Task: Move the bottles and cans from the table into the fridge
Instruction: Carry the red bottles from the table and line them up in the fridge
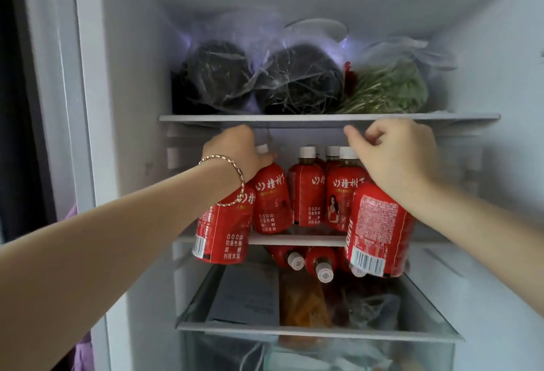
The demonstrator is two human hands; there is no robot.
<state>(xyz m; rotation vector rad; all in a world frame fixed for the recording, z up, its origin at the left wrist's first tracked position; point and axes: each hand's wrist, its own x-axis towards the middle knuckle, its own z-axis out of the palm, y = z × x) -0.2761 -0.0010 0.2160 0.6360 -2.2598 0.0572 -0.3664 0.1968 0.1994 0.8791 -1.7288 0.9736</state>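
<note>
A red-labelled left bottle (272,197) stands on the fridge's middle shelf (294,241) near its left end. The left hand (235,149) is curled over its white cap, fingertips on its shoulder. Just in front of it a near-left bottle (222,232) tilts with its base hanging past the shelf's front edge. Its top is hidden behind the wrist, so I cannot tell whether the hand holds it too.

Towards the right end, a near-right bottle (379,232) also leans out over the front edge. The right hand (391,158) is closed over its hidden neck, with thumb and forefinger lifted just under the upper shelf (323,119).

Between the hands, more standing bottles (306,191) fill the back of the middle shelf. A bracelet (232,182) circles the left wrist.

Below, lying bottles (322,267) point their caps at the front, above a glass lower shelf (294,331). On the upper shelf sit bagged greens (297,85).
</note>
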